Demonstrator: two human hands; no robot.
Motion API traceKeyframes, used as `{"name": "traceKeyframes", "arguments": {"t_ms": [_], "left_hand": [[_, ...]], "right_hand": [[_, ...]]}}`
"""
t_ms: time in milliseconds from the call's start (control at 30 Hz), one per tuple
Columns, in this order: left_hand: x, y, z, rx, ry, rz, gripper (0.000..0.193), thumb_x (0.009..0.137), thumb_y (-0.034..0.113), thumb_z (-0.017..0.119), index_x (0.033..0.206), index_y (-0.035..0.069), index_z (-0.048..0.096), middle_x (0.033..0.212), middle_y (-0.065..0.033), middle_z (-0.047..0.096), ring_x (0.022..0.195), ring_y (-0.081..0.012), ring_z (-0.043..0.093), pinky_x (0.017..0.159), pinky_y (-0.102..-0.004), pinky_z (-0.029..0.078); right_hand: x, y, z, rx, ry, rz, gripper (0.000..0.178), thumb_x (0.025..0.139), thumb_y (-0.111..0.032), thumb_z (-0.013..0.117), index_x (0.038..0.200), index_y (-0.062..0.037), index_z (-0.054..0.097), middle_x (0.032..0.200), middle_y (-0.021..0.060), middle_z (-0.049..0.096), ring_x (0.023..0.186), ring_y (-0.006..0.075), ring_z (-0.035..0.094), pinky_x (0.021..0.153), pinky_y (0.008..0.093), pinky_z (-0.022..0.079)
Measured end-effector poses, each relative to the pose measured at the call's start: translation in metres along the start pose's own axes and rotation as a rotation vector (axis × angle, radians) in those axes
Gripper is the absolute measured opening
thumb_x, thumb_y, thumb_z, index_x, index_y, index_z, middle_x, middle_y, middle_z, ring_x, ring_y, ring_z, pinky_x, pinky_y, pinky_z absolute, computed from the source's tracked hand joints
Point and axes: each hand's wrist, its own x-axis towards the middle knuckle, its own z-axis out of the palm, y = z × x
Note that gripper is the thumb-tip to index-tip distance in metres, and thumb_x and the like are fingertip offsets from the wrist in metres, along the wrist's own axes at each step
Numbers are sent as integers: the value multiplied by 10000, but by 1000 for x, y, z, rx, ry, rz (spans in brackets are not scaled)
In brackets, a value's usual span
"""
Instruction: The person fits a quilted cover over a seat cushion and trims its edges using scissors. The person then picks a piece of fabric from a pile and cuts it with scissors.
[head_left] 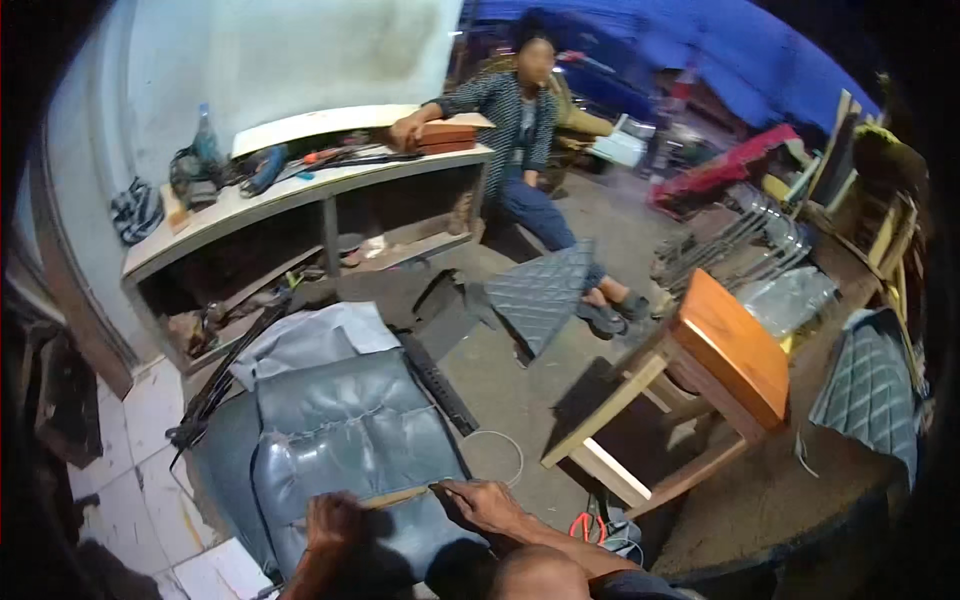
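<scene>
A worn grey padded chair cushion (350,435) with stitched seams lies right in front of me. Across its lower part runs a thin, flat, tan strip (395,497), whose material I cannot make out. My left hand (333,522) is closed at the strip's left end, resting over the cushion. At the other end, my right hand (487,505) pinches the strip between thumb and fingers near the cushion's right edge. A light grey sheet of material (315,335) lies crumpled behind the cushion.
A wooden stool (735,345) with an orange top stands tilted at right. Red-handled pliers (588,527) lie near my right forearm. Ahead, a person (520,130) sits by a low workbench (300,190) bearing tools. Quilted grey pieces (540,295) and a thin cord (520,455) are on the floor.
</scene>
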Motion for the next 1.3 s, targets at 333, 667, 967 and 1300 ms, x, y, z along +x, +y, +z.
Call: {"name": "traceKeyframes", "arguments": {"t_ms": [333,667,967,1300], "left_hand": [[136,22,-37,129,748,246,506,869,135,591,1341,-44,553,1395,-282,531,1320,-472,458,1143,-508,325],[127,-23,27,208,313,164,570,994,481,440,1391,95,573,1513,-174,466,1372,-418,431,1121,-585,332],[77,-3,12,-79,229,117,556,983,300,544,1456,14,478,1560,-220,380,1412,-431,371,1204,-487,252],[-33,-1,-31,-521,302,-22,498,910,179,622,1367,-9,564,1297,-271,623,1214,-404,604,1050,-435,466]], "right_hand": [[-70,-117,-309,-768,506,-48,446,805,-53,713,1245,-112,664,936,100,743,776,284,724,695,382,593],[-260,-215,-512,-1734,432,1222,474,864,-120,634,1326,-225,632,1163,188,686,1119,351,652,968,509,501],[-221,-181,-564,-952,1760,246,419,879,-155,550,1287,-110,636,962,263,680,878,374,684,746,461,544],[64,-165,-256,-409,711,-77,678,723,-25,608,1396,-96,560,961,265,660,793,311,664,737,415,534]]}}
